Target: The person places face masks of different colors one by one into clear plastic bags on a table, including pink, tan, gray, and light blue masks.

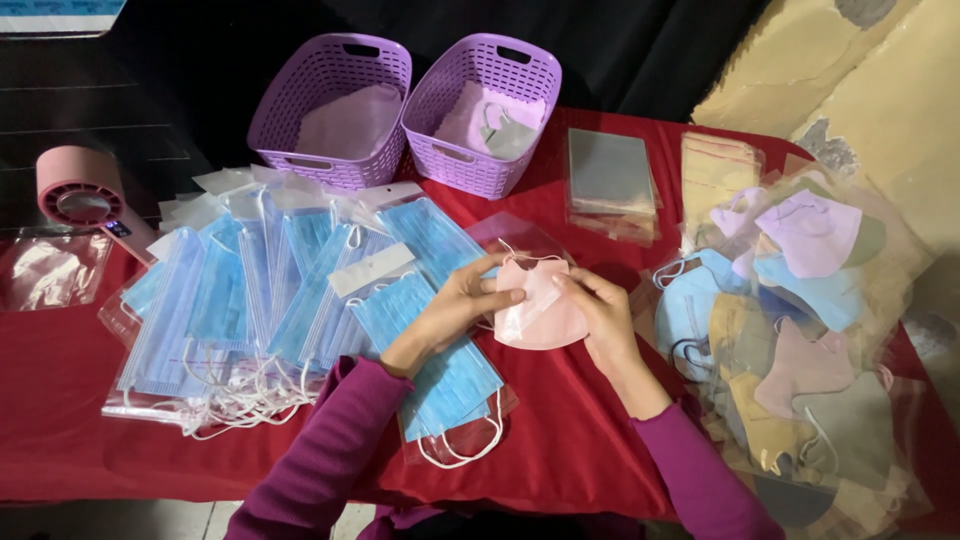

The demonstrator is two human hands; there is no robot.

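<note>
Centrally, pink mask [540,305] (hands [455,305] at edges)

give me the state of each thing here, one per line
pink mask: folded, held by both hands above the red cloth
left hand: gripping the mask's left edge
right hand: gripping its right edge
blue masks: bagged, fanned out flat
left basket: upright, holds a pale mask
right basket: upright, masks inside
coloured masks: bagged, heaped
</note>
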